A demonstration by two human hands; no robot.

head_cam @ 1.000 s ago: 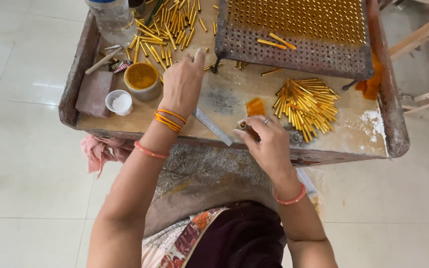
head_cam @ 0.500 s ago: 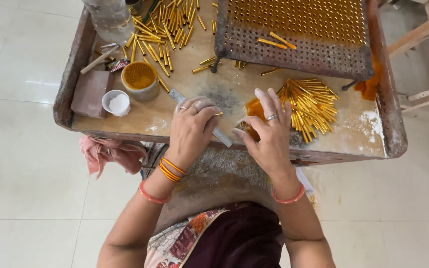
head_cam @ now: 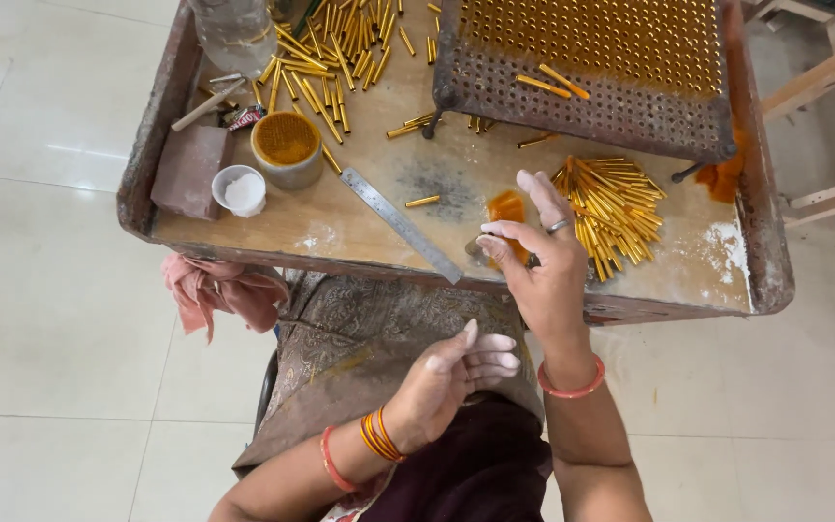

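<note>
Here the right hand (head_cam: 543, 266) is raised over the near edge of the work tray (head_cam: 761, 246), thumb and forefinger pinched together on something small and dark that is too tiny to make out, while the other fingers, one wearing a ring, spread loosely upward. The left hand (head_cam: 451, 382) sits low over the lap, clear of the tray, its fingers lightly curled and dusted white, with nothing in it; orange bangles circle that wrist and a pink one the right. Just beyond the right hand lies a smear of orange paste (head_cam: 507, 206), and beside that, to the right, a fanned heap of gold tubes (head_cam: 616, 208). A steel ruler (head_cam: 401, 224) lies slantwise on the tray to the left of the right hand, with a single gold tube (head_cam: 422, 201) near it. Farther back stands a perforated metal rack (head_cam: 582, 72) filled with upright tubes, and a loose scatter of more tubes (head_cam: 335, 43) to its left. At the tray's left end are a round tin of orange powder (head_cam: 286, 147), a small white cup (head_cam: 241, 190) and a brown block (head_cam: 190, 169). A pink cloth (head_cam: 219, 290) hangs below the tray's edge.
</note>
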